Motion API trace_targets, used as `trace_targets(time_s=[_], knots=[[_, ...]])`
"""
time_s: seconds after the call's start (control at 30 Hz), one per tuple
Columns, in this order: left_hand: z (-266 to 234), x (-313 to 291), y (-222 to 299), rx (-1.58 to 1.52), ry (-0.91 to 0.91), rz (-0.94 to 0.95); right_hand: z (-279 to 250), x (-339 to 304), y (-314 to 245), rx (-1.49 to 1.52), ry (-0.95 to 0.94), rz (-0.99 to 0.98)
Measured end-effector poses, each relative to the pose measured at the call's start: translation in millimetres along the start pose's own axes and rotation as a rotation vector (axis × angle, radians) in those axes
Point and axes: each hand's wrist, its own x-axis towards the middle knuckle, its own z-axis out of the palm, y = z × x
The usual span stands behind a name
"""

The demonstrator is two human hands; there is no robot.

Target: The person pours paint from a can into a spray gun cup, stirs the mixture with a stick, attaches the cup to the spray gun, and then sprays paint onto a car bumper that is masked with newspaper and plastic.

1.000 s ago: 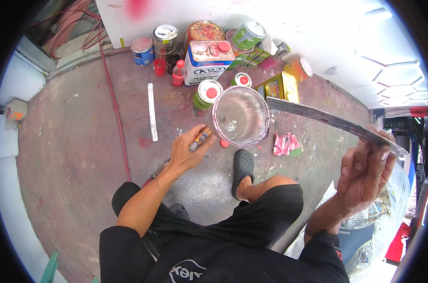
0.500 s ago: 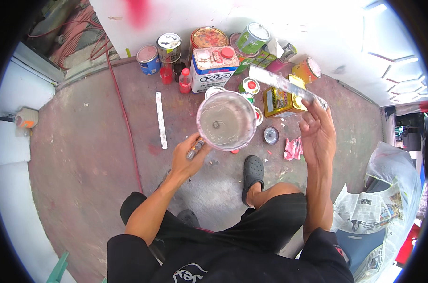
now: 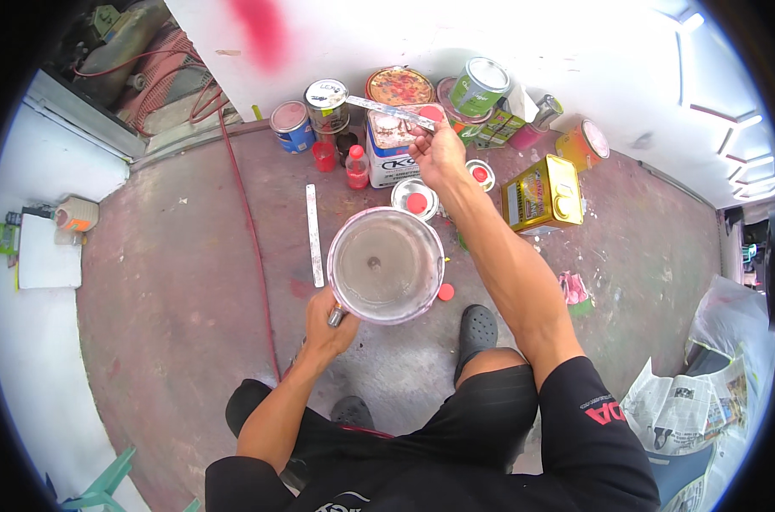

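Observation:
My left hand (image 3: 324, 331) is closed on a spray gun, seen from above. Its metal knob (image 3: 336, 317) pokes out of my fist. On top sits a round, translucent cup (image 3: 387, 266), without a lid, with thin greyish liquid and a small dark hole at the bottom centre. The gun's body is hidden below. My right hand (image 3: 441, 155) reaches out past the cup, pinching one end of a flat, pale mixing stick (image 3: 386, 109). The stick points left, above a white square thinner can (image 3: 393, 167) and toward a lidded tin (image 3: 327, 96).
Paint tins (image 3: 481, 85) cluster along the white wall. Near them stand a yellow square can (image 3: 543, 194), a red bottle (image 3: 358, 168) and round cans (image 3: 415, 198). Another flat stick (image 3: 314, 235) lies on the floor by a red hose (image 3: 249, 213). A crumpled pink cloth (image 3: 573, 288) lies right.
My right hand has swung left and away from me with the mixing stick, its forearm now crossing the floor. The cup has come a little nearer and left. The view has shifted slightly.

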Motion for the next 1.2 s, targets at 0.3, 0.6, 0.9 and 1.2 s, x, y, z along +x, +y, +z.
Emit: trace_targets(time_s=[0.3, 0.6, 0.9, 1.2], knots=[[-10, -16, -13, 0.146, -0.001, 0.044, 17, 12, 45, 0.138, 0.008, 0.061], [-16, -36, -79, 0.444, -0.18, -0.051, -35, -12, 33, -0.374, -0.213, 0.203], [-25, -55, -146, 0.771, -0.558, -0.123, -308, -84, 36, -1.776, 0.162, -0.197], [57, 8, -44, 0.187, -0.384, 0.028, -440, -8, -1, -1.924, 0.151, -0.169]])
